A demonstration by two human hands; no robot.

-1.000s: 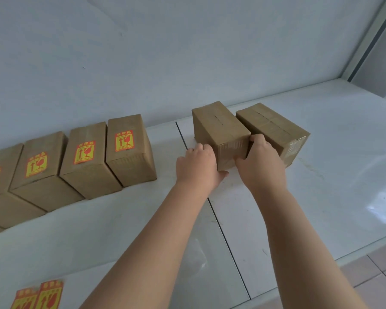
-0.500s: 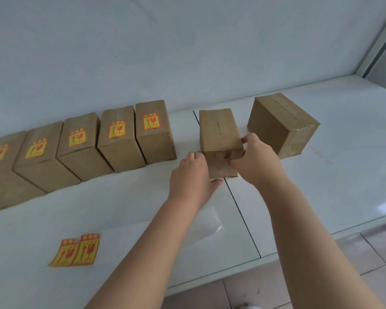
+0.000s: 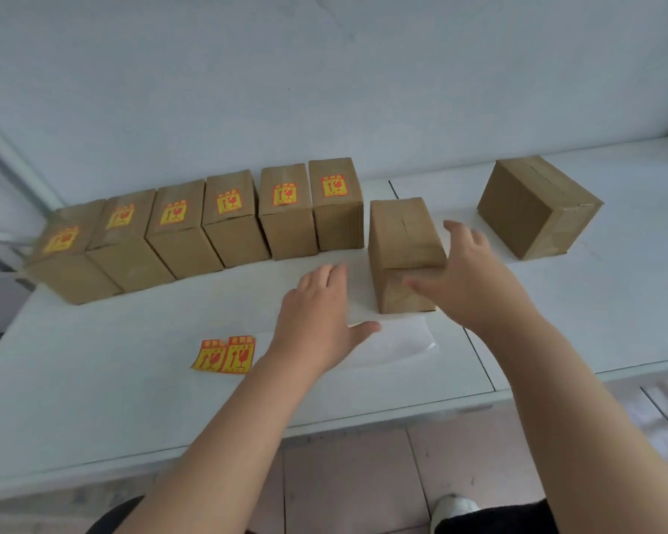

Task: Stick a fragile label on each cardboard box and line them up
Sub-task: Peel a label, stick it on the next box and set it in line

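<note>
At frame centre the bare box [image 3: 402, 240] sits just right of 6 labelled boxes [image 3: 232, 225], left hand [image 3: 317, 314] & right hand [image 3: 467, 283] open, empty: I'd peel 1 label [image 3: 240, 354] from lower left-centre, press it flat on top, matching the row.

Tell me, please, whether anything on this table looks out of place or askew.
The far-right box sits turned at an angle, unlabelled, well apart from the labelled row. Another bare box by the right hand stands slightly forward of that row.

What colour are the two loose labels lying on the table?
The labels are yellow with red print; head view.
</note>
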